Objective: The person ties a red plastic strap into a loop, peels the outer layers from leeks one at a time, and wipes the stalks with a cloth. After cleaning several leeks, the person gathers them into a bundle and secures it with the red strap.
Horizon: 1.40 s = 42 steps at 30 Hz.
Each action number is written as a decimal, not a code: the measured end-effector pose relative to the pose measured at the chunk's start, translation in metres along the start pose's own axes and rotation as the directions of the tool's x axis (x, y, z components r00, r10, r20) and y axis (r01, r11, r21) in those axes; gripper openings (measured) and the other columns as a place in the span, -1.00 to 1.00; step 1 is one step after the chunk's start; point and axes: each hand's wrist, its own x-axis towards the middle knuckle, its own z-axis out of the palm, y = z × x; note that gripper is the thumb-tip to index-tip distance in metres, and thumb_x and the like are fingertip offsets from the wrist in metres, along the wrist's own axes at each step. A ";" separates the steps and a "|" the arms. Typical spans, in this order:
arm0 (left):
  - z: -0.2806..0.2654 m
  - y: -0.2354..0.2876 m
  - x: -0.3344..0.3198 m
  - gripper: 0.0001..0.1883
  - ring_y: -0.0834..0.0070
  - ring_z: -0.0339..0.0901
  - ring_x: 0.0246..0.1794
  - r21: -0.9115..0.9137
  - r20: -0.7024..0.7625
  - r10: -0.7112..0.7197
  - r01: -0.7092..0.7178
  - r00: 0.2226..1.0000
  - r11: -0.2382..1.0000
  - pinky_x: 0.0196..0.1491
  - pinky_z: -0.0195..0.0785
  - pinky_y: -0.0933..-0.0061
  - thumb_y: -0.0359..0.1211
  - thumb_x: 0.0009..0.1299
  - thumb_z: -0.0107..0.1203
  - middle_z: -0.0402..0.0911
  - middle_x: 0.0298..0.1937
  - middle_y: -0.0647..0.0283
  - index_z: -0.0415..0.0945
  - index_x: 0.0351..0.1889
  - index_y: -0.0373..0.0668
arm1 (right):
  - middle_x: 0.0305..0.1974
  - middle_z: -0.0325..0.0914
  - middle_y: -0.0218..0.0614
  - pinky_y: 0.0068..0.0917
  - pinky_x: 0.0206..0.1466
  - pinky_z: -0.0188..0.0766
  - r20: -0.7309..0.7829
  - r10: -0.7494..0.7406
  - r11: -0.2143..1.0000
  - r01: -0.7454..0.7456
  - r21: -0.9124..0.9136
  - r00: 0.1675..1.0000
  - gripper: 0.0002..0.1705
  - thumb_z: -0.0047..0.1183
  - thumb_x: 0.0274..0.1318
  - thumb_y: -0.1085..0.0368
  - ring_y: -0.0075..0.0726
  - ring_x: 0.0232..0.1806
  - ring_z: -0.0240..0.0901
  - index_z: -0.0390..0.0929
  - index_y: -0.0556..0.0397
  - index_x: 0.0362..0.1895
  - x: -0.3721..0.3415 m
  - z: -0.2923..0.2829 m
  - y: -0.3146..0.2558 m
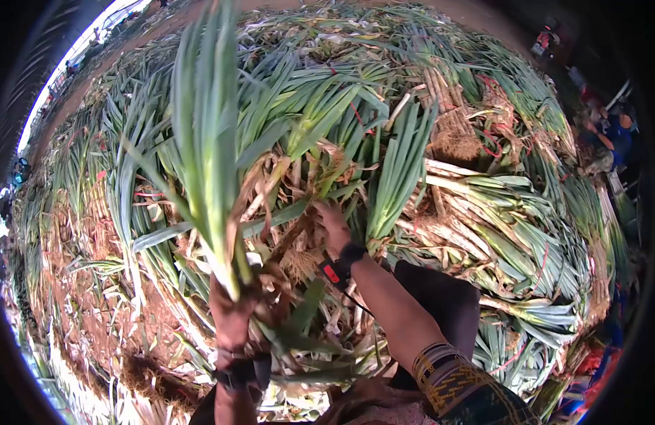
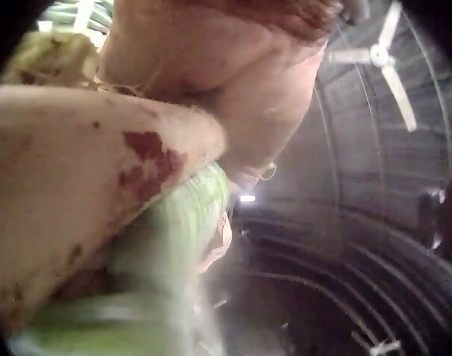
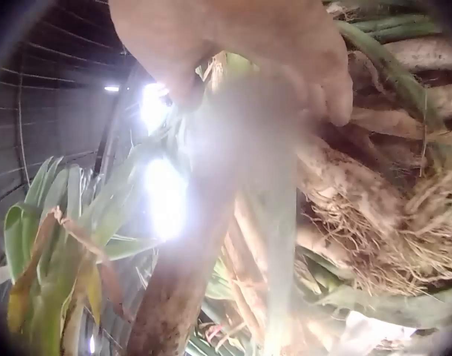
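In the head view my left hand (image 1: pixel 232 319) grips the lower stalks of a bunch of leeks (image 1: pixel 213 177), whose green leaves stand upright. Close up in the left wrist view, a pale leek stalk (image 2: pixel 70 156) with reddish-brown stains lies across the front of that hand (image 2: pixel 211 67). My right hand (image 1: pixel 333 227) reaches into the pile right of the bunch, its fingers among dry leaves and roots (image 1: pixel 295 262). From the right wrist, my thumb and fingers (image 3: pixel 333 93) curl round a dirt-stained leek stalk (image 3: pixel 174 297); glare blurs the grasp.
Leeks in heaps surround me, some tied with red string (image 1: pixel 359 117). Bundles with pale stalks (image 1: pixel 462 184) lie to the right, and a root clump (image 1: pixel 455 142) faces me. Bare soil (image 1: pixel 108 312) shows at left. People (image 1: pixel 614 138) are at the far right.
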 end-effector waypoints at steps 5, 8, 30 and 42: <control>-0.008 -0.028 0.144 -0.48 0.42 0.49 -0.37 0.529 0.060 0.208 -0.208 0.976 0.823 -0.34 0.41 0.47 -0.48 0.00 0.19 0.53 -0.30 0.21 0.25 -0.05 -0.28 | -0.08 0.41 -0.44 -0.28 -0.02 0.18 0.183 -0.100 0.931 0.027 0.364 0.978 -0.60 -0.02 0.09 0.09 -0.30 -0.04 0.29 0.34 -0.13 0.02 0.052 -0.011 0.014; -0.026 -0.077 0.225 -0.31 0.35 0.49 -0.18 0.880 -0.024 -0.066 0.053 0.998 0.473 -0.17 0.42 0.47 -0.44 -0.09 0.30 0.50 -0.10 0.11 0.24 0.06 -0.28 | -0.41 0.40 -0.60 -0.52 -0.34 0.17 0.160 -0.040 0.835 -0.055 0.547 0.986 -0.82 0.05 0.05 0.21 -0.58 -0.41 0.27 0.44 -0.22 -0.21 0.069 -0.009 0.013; -0.131 -0.119 0.064 -0.31 0.35 0.45 -0.12 0.079 -0.078 -0.119 0.125 0.990 0.989 -0.13 0.41 0.44 -0.55 0.08 0.13 0.44 -0.07 0.10 0.11 0.21 -0.26 | 0.20 0.10 -0.09 -0.28 0.18 0.18 0.434 -0.494 0.830 0.557 -0.023 0.754 0.03 0.22 -0.12 0.32 -0.16 0.16 0.15 -0.23 0.04 0.33 -0.025 0.132 -0.030; -0.166 -0.091 0.057 -0.11 0.25 0.06 0.27 0.277 -0.395 0.040 0.077 0.918 0.958 0.27 -0.06 0.32 -0.12 0.19 0.14 0.08 0.28 0.08 -0.17 0.35 -0.24 | -0.09 0.33 0.20 -0.23 0.05 0.28 0.757 -0.354 0.358 0.827 -0.433 0.549 0.24 0.30 -0.41 0.15 0.13 -0.09 0.36 -0.24 0.03 0.35 0.005 0.305 0.083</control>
